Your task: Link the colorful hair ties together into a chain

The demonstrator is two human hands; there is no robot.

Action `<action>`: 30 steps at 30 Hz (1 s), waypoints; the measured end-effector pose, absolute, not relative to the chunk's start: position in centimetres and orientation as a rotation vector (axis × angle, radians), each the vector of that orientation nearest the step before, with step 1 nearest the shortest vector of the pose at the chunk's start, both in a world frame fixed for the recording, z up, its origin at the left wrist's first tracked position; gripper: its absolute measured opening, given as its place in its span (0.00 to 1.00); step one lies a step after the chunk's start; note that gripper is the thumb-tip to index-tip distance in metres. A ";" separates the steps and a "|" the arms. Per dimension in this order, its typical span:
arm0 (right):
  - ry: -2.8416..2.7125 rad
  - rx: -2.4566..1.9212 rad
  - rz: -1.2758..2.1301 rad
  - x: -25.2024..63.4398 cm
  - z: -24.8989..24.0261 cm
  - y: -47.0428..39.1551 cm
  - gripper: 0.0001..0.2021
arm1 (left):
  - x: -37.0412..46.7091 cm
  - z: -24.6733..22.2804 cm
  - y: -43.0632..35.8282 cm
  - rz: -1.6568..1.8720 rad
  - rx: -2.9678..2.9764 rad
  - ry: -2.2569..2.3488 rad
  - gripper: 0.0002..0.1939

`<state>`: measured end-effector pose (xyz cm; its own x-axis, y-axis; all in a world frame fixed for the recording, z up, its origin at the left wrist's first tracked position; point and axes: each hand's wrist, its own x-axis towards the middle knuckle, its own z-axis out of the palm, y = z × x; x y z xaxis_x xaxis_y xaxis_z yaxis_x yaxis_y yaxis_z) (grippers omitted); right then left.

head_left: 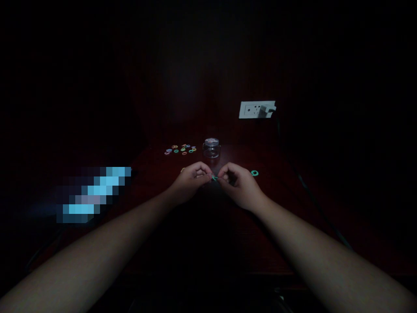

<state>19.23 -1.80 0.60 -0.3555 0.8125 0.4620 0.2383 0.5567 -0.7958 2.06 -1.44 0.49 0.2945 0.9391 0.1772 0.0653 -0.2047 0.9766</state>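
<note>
My left hand (194, 180) and my right hand (240, 184) meet over the middle of the dark red table, their fingertips a short way apart. Between them is a small green hair tie (214, 178), pinched from both sides. Its exact shape is hard to make out in the dim light. Right of my right hand lies another green hair tie (254, 173), perhaps more than one. A yellowish ring (183, 170) is partly hidden behind my left hand. Just beyond my fingers stands a small clear jar (211, 148) with its lid on.
Several coloured hair ties (183, 149) lie scattered left of the jar. A blurred bright screen (94, 191) is at the left. On the back wall, a white socket plate (257, 110) holds a plug, and a dark cable (312, 193) runs down the right side.
</note>
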 end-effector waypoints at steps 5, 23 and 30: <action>-1.828 -0.835 0.833 19.2 0.5 -1.6 0.03 | 2.2 0.5 -1.5 1.084 1.475 0.955 0.07; -1.390 -0.754 1.264 19.0 1.0 -1.3 0.11 | 1.9 0.9 -2.2 1.088 1.117 0.664 0.11; -1.398 -0.665 1.280 19.0 0.7 -1.2 0.11 | 1.8 1.1 -2.2 1.097 0.983 0.598 0.08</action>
